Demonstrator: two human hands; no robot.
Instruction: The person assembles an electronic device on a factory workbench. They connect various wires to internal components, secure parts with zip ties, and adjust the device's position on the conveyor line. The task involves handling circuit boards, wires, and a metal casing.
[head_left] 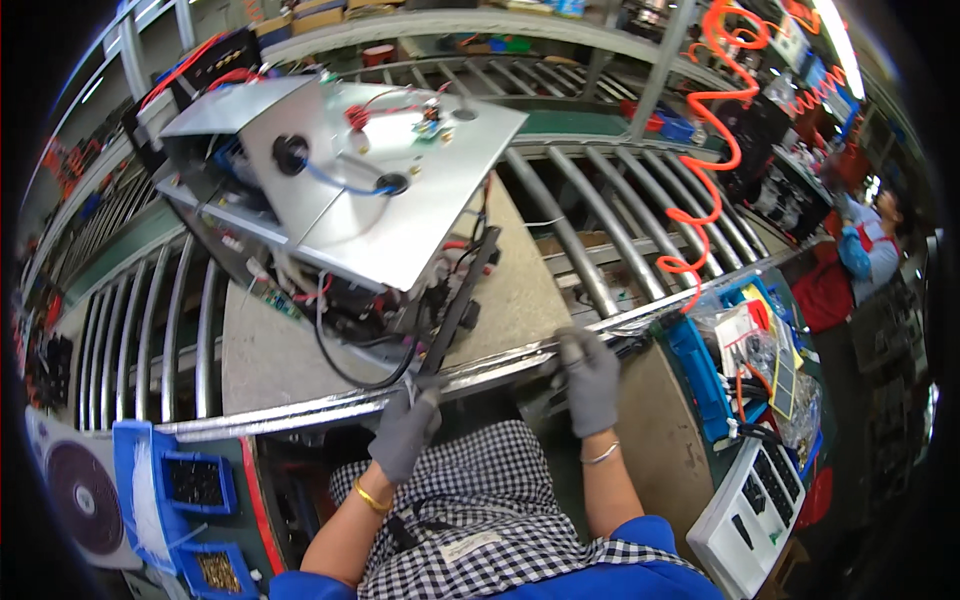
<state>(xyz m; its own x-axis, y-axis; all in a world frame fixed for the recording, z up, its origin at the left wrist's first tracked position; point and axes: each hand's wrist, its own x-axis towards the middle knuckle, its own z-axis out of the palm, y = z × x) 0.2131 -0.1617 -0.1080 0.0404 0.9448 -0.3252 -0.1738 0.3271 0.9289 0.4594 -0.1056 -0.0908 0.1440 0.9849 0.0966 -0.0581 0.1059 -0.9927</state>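
Note:
My left hand, in a grey glove, is closed just below the metal rail. A small dark piece shows at its fingertips, too small to name. A black cable loops down close to those fingers from the opened appliance. That unit has a shiny sheet-metal panel, blue and red wires and a dark frame strip; it rests tilted on a board. Farther right, my right hand, gloved too, has its fingers curled at the rail's edge. Whatever they hold is hidden.
Roller conveyor runs on both sides of the board. A coiled orange air hose hangs at right. Blue bins and a white parts tray stand right, small blue bins left. A person is at far right.

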